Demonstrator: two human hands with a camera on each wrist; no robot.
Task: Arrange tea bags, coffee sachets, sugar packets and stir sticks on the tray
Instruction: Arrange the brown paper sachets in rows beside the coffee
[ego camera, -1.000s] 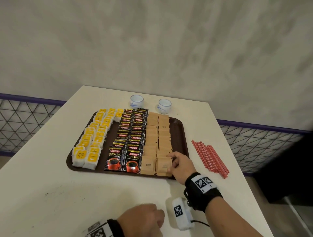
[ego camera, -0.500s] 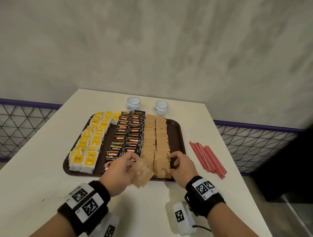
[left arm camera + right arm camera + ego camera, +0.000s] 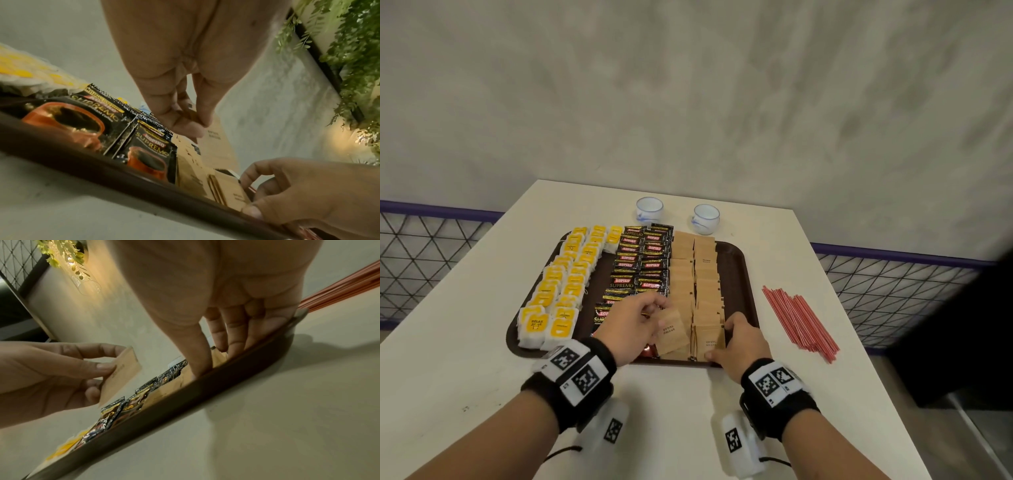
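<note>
Your left grip [image 3: 630,325] pinches one sugar packet [image 3: 673,330] just above the tray [image 3: 736,270], likely to slot it in, while your right grip [image 3: 743,342] squeezes the front sugar stack [image 3: 709,339] upright. Rows of tea bags [image 3: 561,291] and coffee sachets [image 3: 640,267] fill the rest; stir sticks [image 3: 798,322] lie on the surface [image 3: 671,394] beside it.

Coffee sachets [image 3: 640,270] look glossy foil, sugar packets [image 3: 705,274] matt brown paper, the tray [image 3: 736,274] smooth plastic (slight sheen), the desk [image 3: 688,411] matt.

Head looks down; wrist views close, low, sharing tray [image 3: 738,274] rim.
</note>
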